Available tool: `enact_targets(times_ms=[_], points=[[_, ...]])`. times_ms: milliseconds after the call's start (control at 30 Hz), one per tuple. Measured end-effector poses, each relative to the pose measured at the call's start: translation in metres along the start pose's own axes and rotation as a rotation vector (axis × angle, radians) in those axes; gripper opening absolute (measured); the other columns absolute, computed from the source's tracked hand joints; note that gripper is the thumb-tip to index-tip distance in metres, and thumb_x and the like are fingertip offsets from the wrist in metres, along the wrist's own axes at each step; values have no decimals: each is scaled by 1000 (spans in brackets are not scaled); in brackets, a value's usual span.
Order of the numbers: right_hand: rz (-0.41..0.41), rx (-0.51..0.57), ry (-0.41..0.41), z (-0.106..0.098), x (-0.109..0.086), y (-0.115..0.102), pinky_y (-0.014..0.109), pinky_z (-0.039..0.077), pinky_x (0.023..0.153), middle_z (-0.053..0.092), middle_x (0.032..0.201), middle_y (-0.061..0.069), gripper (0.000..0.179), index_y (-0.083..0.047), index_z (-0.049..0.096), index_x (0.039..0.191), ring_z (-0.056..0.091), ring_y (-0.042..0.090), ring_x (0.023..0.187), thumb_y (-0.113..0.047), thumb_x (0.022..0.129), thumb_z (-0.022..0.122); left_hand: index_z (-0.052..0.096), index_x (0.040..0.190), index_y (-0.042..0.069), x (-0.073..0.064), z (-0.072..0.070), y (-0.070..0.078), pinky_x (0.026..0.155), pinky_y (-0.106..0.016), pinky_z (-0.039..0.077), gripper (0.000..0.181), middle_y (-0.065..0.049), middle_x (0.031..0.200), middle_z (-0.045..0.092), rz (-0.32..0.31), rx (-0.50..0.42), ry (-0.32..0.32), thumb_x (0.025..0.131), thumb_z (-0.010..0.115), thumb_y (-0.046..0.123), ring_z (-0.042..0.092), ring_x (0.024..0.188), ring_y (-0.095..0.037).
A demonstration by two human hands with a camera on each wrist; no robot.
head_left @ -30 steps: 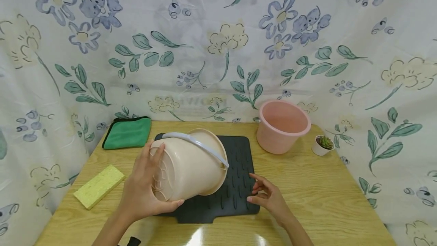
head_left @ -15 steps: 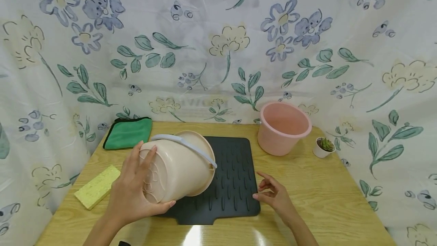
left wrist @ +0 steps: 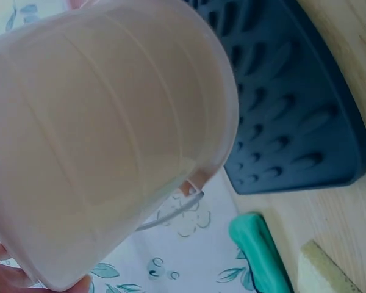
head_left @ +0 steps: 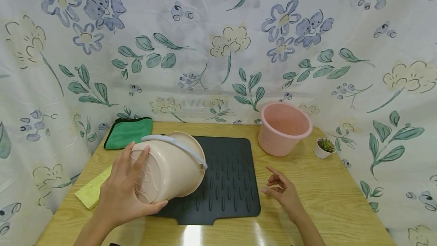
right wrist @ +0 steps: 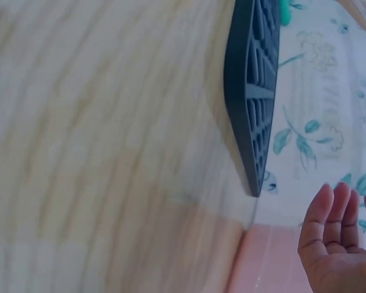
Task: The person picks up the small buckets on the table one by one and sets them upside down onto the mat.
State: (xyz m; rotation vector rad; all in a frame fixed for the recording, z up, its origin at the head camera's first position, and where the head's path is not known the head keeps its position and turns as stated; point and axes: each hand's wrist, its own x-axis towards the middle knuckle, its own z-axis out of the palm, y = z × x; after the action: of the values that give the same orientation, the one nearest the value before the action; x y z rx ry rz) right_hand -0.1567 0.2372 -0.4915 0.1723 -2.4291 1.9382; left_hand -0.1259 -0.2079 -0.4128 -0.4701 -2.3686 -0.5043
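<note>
My left hand (head_left: 121, 187) grips a cream plastic bucket (head_left: 177, 166) by its base end, thumb underneath and fingers spread over the bottom. The bucket lies tilted on its side, its mouth facing right and away. Its pale blue handle (head_left: 181, 145) rests across the upper side. In the left wrist view the ribbed wall of the bucket (left wrist: 110, 134) fills much of the picture. Behind and below it is a dark ridged drying mat (head_left: 228, 177). My right hand (head_left: 285, 194) hovers right of the mat, fingers loosely bent, holding nothing.
A pink bucket (head_left: 278, 143) stands upright at the back right, beside a small potted succulent (head_left: 323, 148). A folded green cloth (head_left: 128, 132) lies at the back left. The yellow sponge (head_left: 90, 191) is partly covered by my left hand. A floral curtain (head_left: 205, 48) borders the wooden table.
My left hand has carried the cream bucket leftward, uncovering more of the mat and covering part of the sponge. My right hand has moved right, off the mat's edge.
</note>
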Motion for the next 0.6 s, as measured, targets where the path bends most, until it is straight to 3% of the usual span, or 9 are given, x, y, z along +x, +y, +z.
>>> enact_targets(times_ms=[233,400,600], points=[[4,-51,54,-12,3,-3,21,51,79,50,109,16,64,-9,49,145,57,12,94,-6,86,75,38,153,20,1,-5,-4,52,-60,51,120,-20,157,29,20,38,5,60,48,95,34,136,-43],[-3,-67,85,-20,6,-6,20,50,79,50,110,16,64,-8,48,145,56,13,95,-6,87,75,39,153,20,1,-9,-7,51,-60,50,119,-22,155,31,33,61,3,60,49,95,35,134,-45],[-12,-74,113,-29,8,-6,19,49,78,51,108,9,65,-9,48,146,55,14,95,-7,87,75,39,153,21,-1,-14,-12,54,-62,52,123,-24,154,31,46,87,-24,55,59,93,34,133,-48]])
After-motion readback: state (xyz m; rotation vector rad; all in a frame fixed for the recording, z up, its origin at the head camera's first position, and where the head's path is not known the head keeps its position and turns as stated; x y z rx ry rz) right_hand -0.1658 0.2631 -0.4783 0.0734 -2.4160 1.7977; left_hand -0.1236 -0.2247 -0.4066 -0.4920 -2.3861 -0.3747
